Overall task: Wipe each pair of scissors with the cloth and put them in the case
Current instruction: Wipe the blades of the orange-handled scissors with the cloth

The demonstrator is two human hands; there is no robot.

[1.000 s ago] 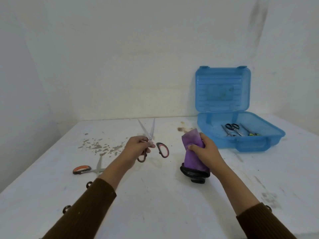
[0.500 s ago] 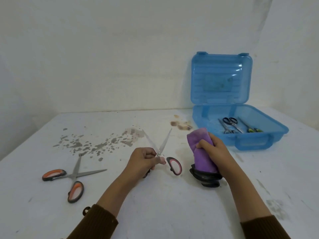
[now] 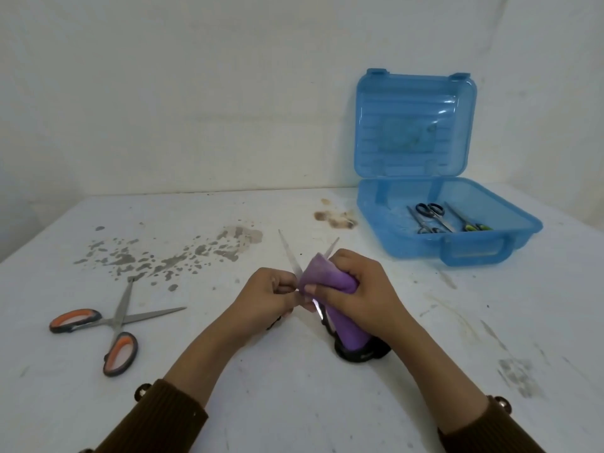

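Observation:
My left hand [image 3: 265,297] grips an open pair of scissors [image 3: 289,253] near the pivot, blades pointing up and away. Its handles are mostly hidden under my hands. My right hand [image 3: 358,291] holds a purple cloth [image 3: 330,289] wrapped round the right blade, so only that blade's tip shows. A second pair with orange-and-black handles [image 3: 116,322] lies open on the table at the left. The blue case [image 3: 457,243] stands open at the back right with several small scissors [image 3: 431,217] inside.
The white table [image 3: 294,403] carries grey paint flecks [image 3: 157,256] at the left and brown stains [image 3: 335,219] by the case. A white wall stands close behind. The cloth's black lower end [image 3: 362,353] rests on the table.
My right hand brought the cloth left onto the scissors' right blade, and my two hands now meet. The camera view shifted slightly.

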